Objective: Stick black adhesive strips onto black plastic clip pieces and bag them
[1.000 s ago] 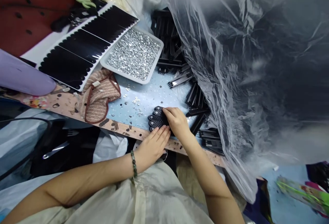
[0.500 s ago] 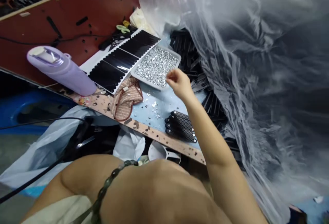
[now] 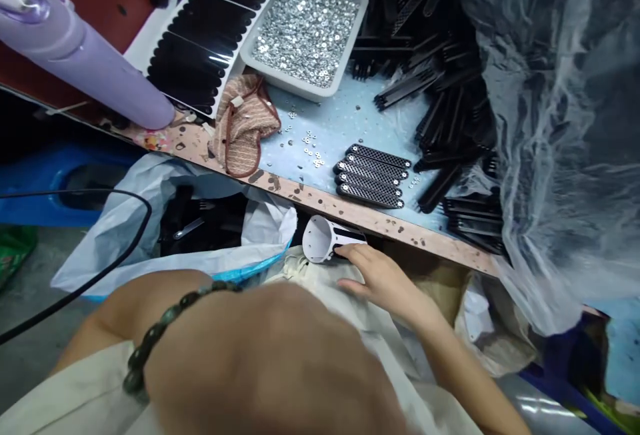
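In my lap, under the table's front edge, lies a curled white sheet with black strips (image 3: 320, 240). My right hand (image 3: 377, 275) reaches it from the right, fingers stretched out and touching its black-striped side, thumb held apart below. My left hand (image 3: 280, 362) is large and blurred close to the camera, with a dark green bead bracelet (image 3: 165, 328) at the wrist; its fingers cannot be made out. Above my right hand, several black textured bars with silver rivets (image 3: 373, 175) lie side by side near the edge.
Behind them stands a grey tray (image 3: 320, 94) of small silver washers, some scattered on the blue table. A black sticker sheet (image 3: 200, 28), striped cloth (image 3: 245, 128) and purple bottle (image 3: 100, 55) are left. Black plastic pieces (image 3: 445, 95) and clear plastic sheeting (image 3: 555, 122) are right.
My right hand has moved from beside the washer tray down to the curled white sheet in my lap. The view has tilted downward and come closer to the table.
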A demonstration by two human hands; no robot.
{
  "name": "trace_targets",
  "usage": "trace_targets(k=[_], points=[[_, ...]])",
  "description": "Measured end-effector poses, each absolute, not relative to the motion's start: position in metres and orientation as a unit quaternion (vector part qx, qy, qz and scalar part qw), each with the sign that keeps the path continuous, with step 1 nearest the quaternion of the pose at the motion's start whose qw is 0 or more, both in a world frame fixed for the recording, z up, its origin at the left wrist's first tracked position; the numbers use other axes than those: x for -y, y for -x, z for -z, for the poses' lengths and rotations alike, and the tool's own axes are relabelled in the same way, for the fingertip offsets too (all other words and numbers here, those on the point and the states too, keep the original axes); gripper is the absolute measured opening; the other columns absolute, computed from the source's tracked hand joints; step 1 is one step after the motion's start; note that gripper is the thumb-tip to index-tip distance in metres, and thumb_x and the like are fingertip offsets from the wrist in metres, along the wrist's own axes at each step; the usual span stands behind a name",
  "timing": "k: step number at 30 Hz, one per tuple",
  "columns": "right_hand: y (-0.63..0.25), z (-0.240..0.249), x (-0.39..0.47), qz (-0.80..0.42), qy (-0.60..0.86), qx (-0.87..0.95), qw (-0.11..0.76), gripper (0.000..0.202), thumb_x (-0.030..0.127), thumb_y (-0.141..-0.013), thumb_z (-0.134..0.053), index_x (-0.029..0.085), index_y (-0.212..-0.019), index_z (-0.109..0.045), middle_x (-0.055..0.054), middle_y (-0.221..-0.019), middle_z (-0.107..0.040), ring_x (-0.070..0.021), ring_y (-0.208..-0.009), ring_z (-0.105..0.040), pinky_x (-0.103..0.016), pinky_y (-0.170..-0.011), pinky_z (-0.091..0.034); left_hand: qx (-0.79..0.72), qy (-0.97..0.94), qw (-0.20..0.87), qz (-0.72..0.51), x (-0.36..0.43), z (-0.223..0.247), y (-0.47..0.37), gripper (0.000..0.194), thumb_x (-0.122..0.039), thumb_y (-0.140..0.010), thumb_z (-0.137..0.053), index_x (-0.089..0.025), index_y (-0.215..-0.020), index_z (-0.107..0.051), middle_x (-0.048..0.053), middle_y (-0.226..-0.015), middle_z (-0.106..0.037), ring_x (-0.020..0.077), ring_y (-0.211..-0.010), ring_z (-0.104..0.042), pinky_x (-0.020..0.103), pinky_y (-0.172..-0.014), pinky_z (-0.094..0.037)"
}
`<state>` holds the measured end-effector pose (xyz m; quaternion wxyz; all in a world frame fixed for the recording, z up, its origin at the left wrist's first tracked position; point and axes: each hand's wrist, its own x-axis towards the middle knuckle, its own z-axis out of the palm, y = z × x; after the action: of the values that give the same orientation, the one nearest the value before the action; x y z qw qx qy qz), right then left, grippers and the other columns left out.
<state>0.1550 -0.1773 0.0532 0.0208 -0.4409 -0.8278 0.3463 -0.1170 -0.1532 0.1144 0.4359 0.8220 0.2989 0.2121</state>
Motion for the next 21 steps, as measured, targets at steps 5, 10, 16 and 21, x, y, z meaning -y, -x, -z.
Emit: trace_targets(k=[5, 10, 16, 21], points=[[-0.172, -0.01, 0.224, -0.19, 0.601, 0.759, 0.163, 0.024, 0.024, -0.09, -0.054, 0.019, -0.114, -0.054, -0.01, -0.103, -0.063, -0.0226, -0.099, -0.06, -0.041, -0.085, -0.053, -0.387, -0.756, 0.524, -0.064, 0.122, -0.044, 0.084, 0.036, -0.044, -0.092, -0.041, -0.02, -0.097, -0.067, 0.004, -0.085, -0.07, 0.0173, -0.075, -0.065, 0.026, -0.07, -0.048], [-0.165, 0.006, 0.229, -0.198, 0.578, 0.771, 0.18, 0.027, 0.021, -0.091, -0.052, 0.02, -0.117, -0.059, -0.01, -0.107, -0.066, -0.021, -0.1, -0.062, -0.039, -0.087, -0.053, -0.439, -0.665, 0.59, -0.133, 0.136, 0.027, 0.043, 0.027, -0.042, -0.082, -0.057, -0.016, -0.083, -0.059, 0.003, -0.081, -0.064, 0.0163, -0.076, -0.06, 0.023, -0.066, -0.043], [-0.149, 0.014, 0.204, -0.171, 0.553, 0.767, 0.277, 0.03, 0.022, -0.091, -0.053, 0.021, -0.121, -0.061, -0.01, -0.11, -0.066, -0.0201, -0.099, -0.061, -0.037, -0.086, -0.053, -0.416, -0.668, 0.588, -0.186, 0.151, 0.024, 0.03, 0.033, -0.036, -0.088, -0.047, -0.016, -0.062, -0.046, -0.004, -0.06, -0.041, 0.0093, -0.058, -0.04, 0.02, -0.054, -0.031], [-0.148, 0.015, 0.192, -0.284, 0.539, 0.711, 0.35, 0.024, 0.021, -0.093, -0.049, 0.023, -0.11, -0.066, -0.007, -0.098, -0.069, -0.018, -0.094, -0.063, -0.035, -0.083, -0.053, -0.4, -0.695, 0.561, -0.206, 0.146, 0.016, 0.038, 0.025, -0.028, -0.089, -0.044, -0.016, -0.071, -0.055, 0.0, -0.073, -0.051, 0.0124, -0.073, -0.049, 0.022, -0.067, -0.039]])
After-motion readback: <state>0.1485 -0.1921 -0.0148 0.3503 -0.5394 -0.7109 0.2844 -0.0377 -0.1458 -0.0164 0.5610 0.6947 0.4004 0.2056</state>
